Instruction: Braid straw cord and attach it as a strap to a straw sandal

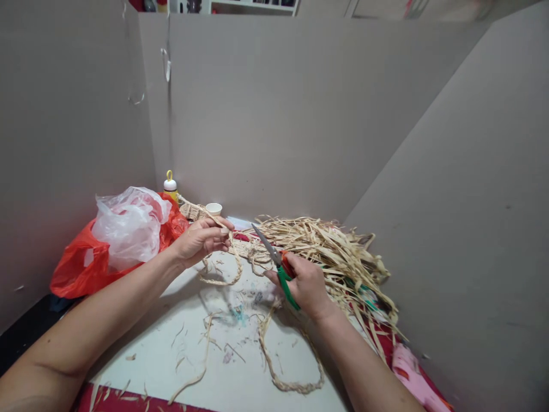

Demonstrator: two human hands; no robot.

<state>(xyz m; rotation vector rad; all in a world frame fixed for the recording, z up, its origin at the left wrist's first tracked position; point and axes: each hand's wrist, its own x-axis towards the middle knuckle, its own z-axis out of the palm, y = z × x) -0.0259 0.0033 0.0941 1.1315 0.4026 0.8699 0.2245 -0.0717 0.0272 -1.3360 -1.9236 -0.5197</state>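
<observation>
My left hand (pixel 206 236) pinches a pale braided straw cord (pixel 237 266) above the board, and part of the cord hangs in a loop below the fingers. In my right hand (pixel 306 283) is a pair of scissors (pixel 274 253) with green and orange handles. The blades point up and left toward the left hand, apart from the cord. Another length of braid (pixel 295 386) lies curved on the white board under my right wrist. A thinner strand (pixel 206 355) rests to its left.
A heap of dry straw strips (pixel 334 246) covers the right back. At left sit red plastic bags (pixel 81 260) with a clear bag (pixel 128 223), a yellow bottle (pixel 170 186) and a white cup (pixel 214 209). A pink tool (pixel 414 372) lies at right. Grey partitions (pixel 274 114) enclose the table.
</observation>
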